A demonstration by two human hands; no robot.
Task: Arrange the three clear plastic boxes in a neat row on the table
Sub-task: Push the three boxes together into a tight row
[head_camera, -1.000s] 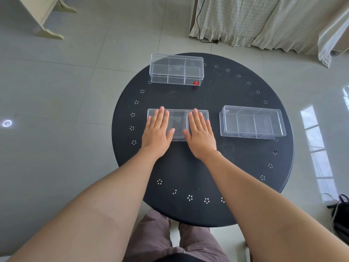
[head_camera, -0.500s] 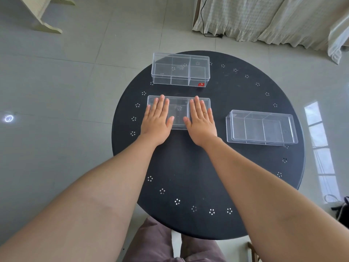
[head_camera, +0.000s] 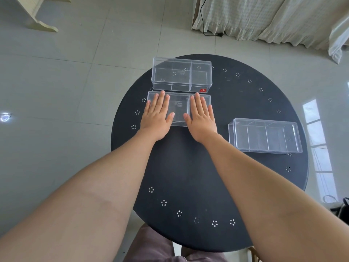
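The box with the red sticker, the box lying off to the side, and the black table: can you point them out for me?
box with the red sticker (head_camera: 181, 73): head view, top panel.
box off to the side (head_camera: 264, 135): head view, middle compartment.
black table (head_camera: 181, 167): head view, bare top between the forearms.

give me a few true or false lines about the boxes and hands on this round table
1. Both hands lie flat on the middle box. True: left hand, right hand.
2. The far box carries a red sticker. True.
3. The right-side box touches the middle box. False: it sits apart, with bare table between them.
4. One box is stacked on another. False: all three rest on the table.
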